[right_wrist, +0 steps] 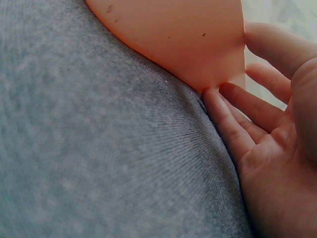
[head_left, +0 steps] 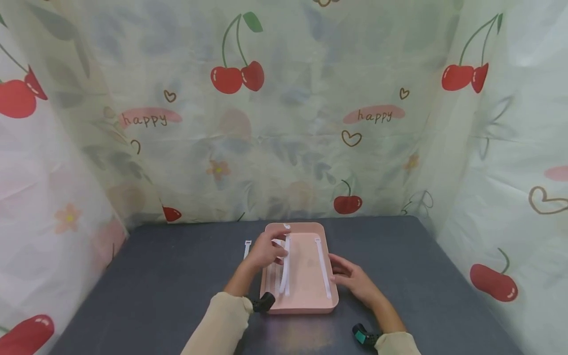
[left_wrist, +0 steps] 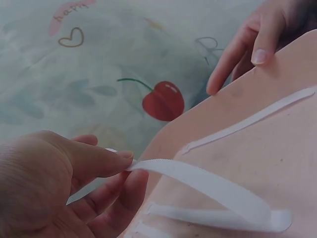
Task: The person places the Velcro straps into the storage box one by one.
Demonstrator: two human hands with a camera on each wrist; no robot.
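Note:
A shallow pink tray point(head_left: 303, 268) lies on the dark table. My left hand point(head_left: 265, 251) is over its left side and pinches one end of a white strap point(left_wrist: 198, 181) between thumb and fingertips. The strap arches down, its far end low over another white strap point(left_wrist: 198, 216) in the tray. My right hand point(head_left: 352, 278) touches the tray's right side wall with its fingertips, fingers loosely bent. Along the right of the tray floor lies a single white strap point(head_left: 323, 268) with a small buckle end. Several more straps on the left are partly hidden by my left hand.
Just left of the tray, another white strap point(head_left: 247, 248) lies on the dark grey table point(head_left: 186, 291), partly covered by my left arm. A curtain point(head_left: 284, 123) printed with cherries hangs behind the table and along both sides.

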